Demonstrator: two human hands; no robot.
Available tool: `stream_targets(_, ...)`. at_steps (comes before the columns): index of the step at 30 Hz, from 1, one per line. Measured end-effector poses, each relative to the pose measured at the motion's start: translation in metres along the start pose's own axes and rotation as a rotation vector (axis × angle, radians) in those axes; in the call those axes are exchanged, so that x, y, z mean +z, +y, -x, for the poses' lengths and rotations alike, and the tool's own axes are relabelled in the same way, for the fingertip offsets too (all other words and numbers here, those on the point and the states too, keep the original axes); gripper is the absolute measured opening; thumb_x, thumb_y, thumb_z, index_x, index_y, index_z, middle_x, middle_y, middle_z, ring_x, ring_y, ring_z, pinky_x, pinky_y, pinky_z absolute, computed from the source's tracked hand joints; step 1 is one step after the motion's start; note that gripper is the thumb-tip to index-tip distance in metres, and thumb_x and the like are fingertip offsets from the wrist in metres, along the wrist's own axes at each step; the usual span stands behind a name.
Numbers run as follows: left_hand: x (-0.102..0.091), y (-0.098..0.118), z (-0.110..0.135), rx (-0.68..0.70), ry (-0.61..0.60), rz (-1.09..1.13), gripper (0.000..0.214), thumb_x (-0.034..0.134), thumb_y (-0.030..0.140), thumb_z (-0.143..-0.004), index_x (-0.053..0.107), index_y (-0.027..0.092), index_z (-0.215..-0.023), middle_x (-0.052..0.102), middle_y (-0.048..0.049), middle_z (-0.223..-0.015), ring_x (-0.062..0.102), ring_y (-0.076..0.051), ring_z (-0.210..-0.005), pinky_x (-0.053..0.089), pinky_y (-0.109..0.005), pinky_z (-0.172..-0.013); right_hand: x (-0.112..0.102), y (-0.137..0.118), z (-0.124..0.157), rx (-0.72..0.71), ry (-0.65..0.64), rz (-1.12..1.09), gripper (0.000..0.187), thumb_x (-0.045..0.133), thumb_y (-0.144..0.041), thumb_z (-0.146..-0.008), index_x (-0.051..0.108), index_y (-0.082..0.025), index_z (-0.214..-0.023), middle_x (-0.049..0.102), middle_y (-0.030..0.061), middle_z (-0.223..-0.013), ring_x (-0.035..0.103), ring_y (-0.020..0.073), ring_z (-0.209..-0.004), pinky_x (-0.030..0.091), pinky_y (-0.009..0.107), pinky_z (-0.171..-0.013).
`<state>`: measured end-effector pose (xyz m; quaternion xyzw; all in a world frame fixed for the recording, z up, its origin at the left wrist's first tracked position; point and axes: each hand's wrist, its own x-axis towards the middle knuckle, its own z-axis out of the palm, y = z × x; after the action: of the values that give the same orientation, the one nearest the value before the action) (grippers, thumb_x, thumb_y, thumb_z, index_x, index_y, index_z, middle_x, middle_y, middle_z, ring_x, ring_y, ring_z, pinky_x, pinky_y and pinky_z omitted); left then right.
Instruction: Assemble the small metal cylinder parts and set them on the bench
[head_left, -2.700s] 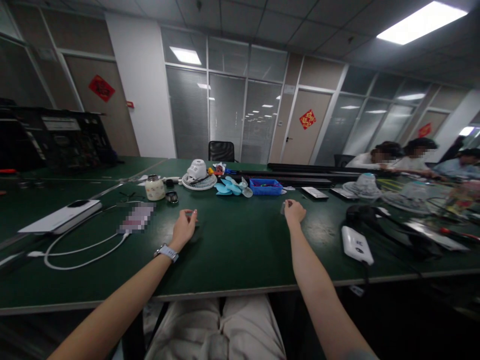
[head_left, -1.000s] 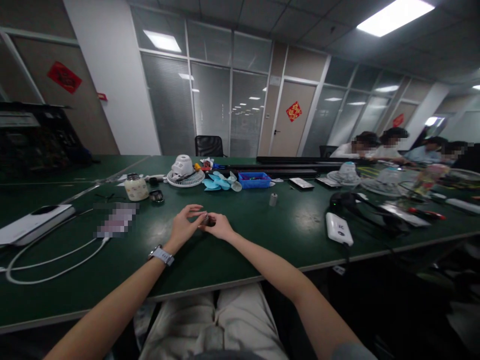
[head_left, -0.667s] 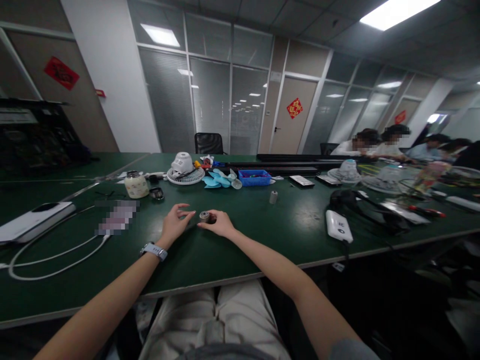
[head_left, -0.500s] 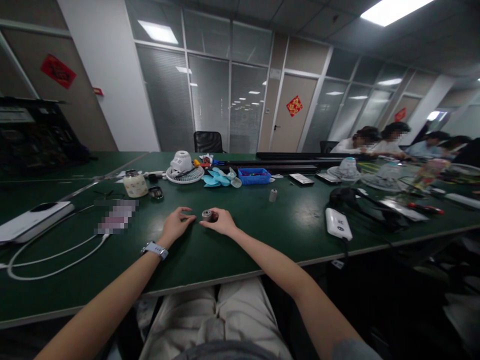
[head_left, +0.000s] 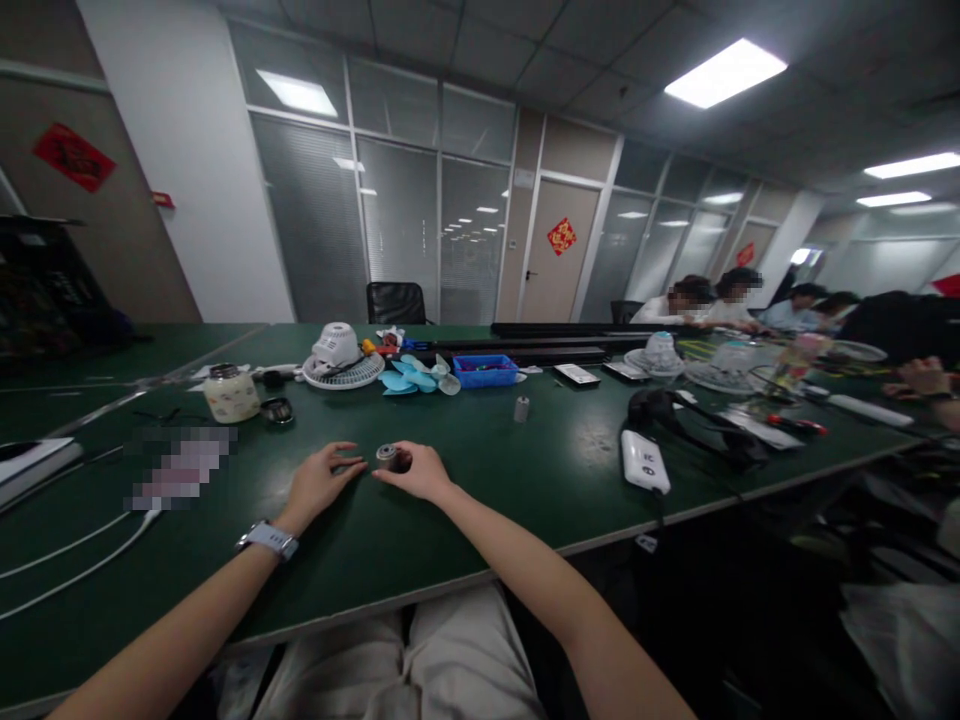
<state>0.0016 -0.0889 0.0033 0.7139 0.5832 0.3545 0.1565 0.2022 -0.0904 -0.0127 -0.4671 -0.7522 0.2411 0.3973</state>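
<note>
Standing pretty upright at the dark green worktop (head_left: pixel 375 545), a small silver-grey metal cylinder (head_left: pixel 386 456) is pinched by the right hand (head_left: pixel 422 472), thumb to fingers. The left hand (head_left: pixel 319 485) is held half-open beside it, empty; another grey cylinder (head_left: pixel 521 409) is parked near the blue plastic tray (head_left: pixel 485 377).

The right hand (head_left: pixel 420 472) grips a metal cylinder (head_left: pixel 386 458) toward the table's (head_left: pixel 375 560) front edge, the left hand (head_left: pixel 321 484) just beside. A blue tray (head_left: pixel 485 376) sits nearer the far edge.
</note>
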Motion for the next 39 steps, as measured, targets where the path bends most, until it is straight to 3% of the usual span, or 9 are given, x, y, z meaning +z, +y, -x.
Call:
stream_targets(10,0.002,-0.004,0.001,-0.015,-0.025,0.018,0.042,0.062,0.049,-0.072,0.059,0.022,-0.103,0.075,-0.009,-0.094,0.068,-0.029,-0.098,0.049,-0.041,-0.089,-0.004,-0.005,0.002,-0.006,-0.006,0.069,0.049,0.071,-0.052,-0.072,0.063,-0.025,-0.112,0.071,0.0024,-0.099,0.066,0.0195,-0.088,0.051,0.028,-0.076)
stream_targets(18,0.001,-0.015,-0.012,-0.047,-0.103,0.056,0.049,0.064,0.058,-0.069,0.058,0.024,-0.105,0.075,-0.0063,-0.094,0.068,-0.029,-0.098,0.051,-0.04,-0.084,-0.017,-0.013,-0.011,-0.173,-0.101,0.281,0.037,0.069,-0.049,-0.074,0.066,-0.022,-0.099,0.069,0.0038,-0.096,0.062,0.0201,-0.089,0.046,0.031,-0.081)
stream_targets(30,0.0,-0.019,-0.018,-0.073,-0.167,0.037,0.058,0.063,0.062,-0.069,0.057,0.023,-0.112,0.076,-0.0056,-0.094,0.066,-0.03,-0.102,0.049,-0.041,-0.086,-0.014,-0.006,-0.012,-0.181,-0.077,0.301,0.044,0.066,-0.055,-0.075,0.066,-0.019,-0.1,0.069,0.0039,-0.092,0.06,0.0178,-0.084,0.043,0.028,-0.078)
stream_targets(39,0.002,-0.01,-0.014,-0.047,-0.094,0.082,0.055,0.068,0.057,-0.066,0.06,0.02,-0.106,0.076,-0.0079,-0.089,0.069,-0.03,-0.094,0.051,-0.039,-0.08,-0.01,-0.001,-0.01,-0.202,-0.051,0.344,0.044,0.065,-0.056,-0.077,0.066,-0.02,-0.102,0.068,0.0058,-0.096,0.058,0.0192,-0.088,0.042,0.03,-0.08)
